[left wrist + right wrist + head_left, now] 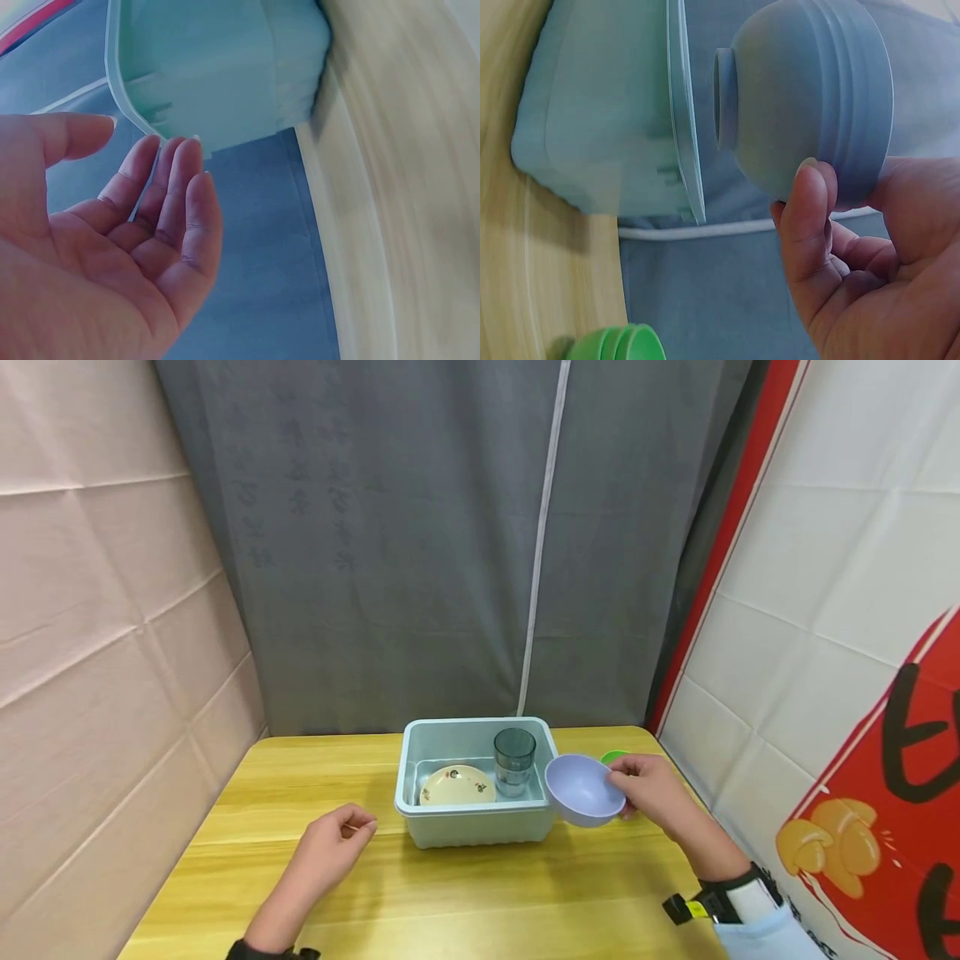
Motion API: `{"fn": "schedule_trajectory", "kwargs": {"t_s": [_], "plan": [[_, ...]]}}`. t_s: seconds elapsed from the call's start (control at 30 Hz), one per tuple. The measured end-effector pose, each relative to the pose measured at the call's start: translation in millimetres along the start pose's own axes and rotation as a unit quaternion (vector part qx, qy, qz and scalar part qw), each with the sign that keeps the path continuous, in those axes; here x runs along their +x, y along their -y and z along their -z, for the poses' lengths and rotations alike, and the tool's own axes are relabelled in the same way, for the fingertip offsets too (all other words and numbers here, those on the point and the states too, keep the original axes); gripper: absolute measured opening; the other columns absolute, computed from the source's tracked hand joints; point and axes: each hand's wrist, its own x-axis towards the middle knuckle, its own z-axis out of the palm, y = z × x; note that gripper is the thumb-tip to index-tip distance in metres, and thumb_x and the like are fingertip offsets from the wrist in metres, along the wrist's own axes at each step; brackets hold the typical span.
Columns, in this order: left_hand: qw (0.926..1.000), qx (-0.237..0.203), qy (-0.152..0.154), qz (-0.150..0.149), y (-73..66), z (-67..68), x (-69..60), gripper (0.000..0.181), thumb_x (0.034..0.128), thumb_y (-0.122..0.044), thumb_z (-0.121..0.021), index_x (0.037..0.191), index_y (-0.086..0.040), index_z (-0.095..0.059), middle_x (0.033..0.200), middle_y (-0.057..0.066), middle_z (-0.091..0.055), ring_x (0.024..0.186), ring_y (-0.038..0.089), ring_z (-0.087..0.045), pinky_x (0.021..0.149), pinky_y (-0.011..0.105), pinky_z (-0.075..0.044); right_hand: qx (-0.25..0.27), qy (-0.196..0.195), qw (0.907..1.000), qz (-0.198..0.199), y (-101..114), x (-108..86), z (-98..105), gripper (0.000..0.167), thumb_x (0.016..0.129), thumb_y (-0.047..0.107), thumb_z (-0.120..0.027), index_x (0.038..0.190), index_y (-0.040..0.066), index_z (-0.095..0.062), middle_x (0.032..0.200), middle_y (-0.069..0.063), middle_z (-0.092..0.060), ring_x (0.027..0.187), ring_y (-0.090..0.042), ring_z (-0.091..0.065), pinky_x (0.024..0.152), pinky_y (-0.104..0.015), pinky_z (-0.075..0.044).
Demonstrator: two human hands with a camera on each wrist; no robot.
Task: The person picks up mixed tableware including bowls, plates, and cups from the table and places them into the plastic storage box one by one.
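Note:
My right hand pinches the rim of a lavender bowl between thumb and fingers, at the right side of a pale blue-green plastic bin. In the right wrist view the bowl hangs clear of the bin's rim, its foot facing the bin. Inside the bin lie a cream plate with a small printed pattern and a dark-tinted glass standing upright. My left hand hovers left of the bin, holding nothing. Its fingers are loosely bent in the left wrist view.
Behind the lavender bowl, a green bowl sits on the wooden table, mostly hidden in the head view. A grey curtain hangs along the table's back edge. White cloth walls stand at both sides.

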Motion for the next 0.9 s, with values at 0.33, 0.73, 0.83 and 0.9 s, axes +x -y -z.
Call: {"fn": "schedule_trajectory", "kwargs": {"t_s": [0.33, 0.73, 0.83, 0.9], "plan": [[0.9996, -0.028, 0.001, 0.002, -17.4, -5.6, 0.7, 0.014, 0.1071, -0.024, -0.073, 0.112, -0.013, -0.080, 0.102, -0.003, -0.074, 0.092, 0.015, -0.067, 0.077, 0.037, -0.057, 0.015, 0.020, 0.9997, 0.004, 15, -2.7, -31, 0.024, 0.101, 0.015, -0.077, 0.118, -0.001, -0.078, 0.100, -0.014, -0.074, 0.065, -0.025, -0.067, 0.061, -0.033, -0.063], [0.9978, -0.064, -0.002, -0.015, -39.3, -18.1, 3.8, 0.009, 0.1052, -0.021, -0.075, 0.108, -0.014, -0.080, 0.095, -0.002, -0.072, 0.084, 0.016, -0.064, 0.073, 0.034, -0.054, 0.041, 0.071, 0.9957, 0.043, 29, 1.5, -65, 0.017, 0.102, 0.010, -0.072, 0.113, -0.001, -0.079, 0.096, -0.012, -0.075, 0.061, -0.023, -0.067, 0.057, -0.034, -0.062], [0.9967, -0.078, 0.000, -0.023, -46.9, -21.3, 4.1, 0.009, 0.1052, -0.021, -0.076, 0.107, -0.013, -0.080, 0.093, -0.001, -0.072, 0.082, 0.016, -0.063, 0.070, 0.033, -0.054, 0.044, 0.085, 0.9943, 0.046, 30, 4.0, -72, 0.018, 0.103, 0.011, -0.072, 0.114, -0.001, -0.079, 0.096, -0.012, -0.075, 0.062, -0.022, -0.067, 0.057, -0.034, -0.063], [0.9957, -0.088, 0.003, -0.031, -52.2, -23.5, 4.8, 0.009, 0.1052, -0.022, -0.076, 0.105, -0.013, -0.079, 0.092, -0.001, -0.071, 0.081, 0.017, -0.063, 0.069, 0.033, -0.053, 0.045, 0.091, 0.9937, 0.047, 31, 5.2, -77, 0.019, 0.103, 0.012, -0.071, 0.115, -0.001, -0.078, 0.097, -0.012, -0.075, 0.061, -0.023, -0.067, 0.058, -0.035, -0.063]]}}
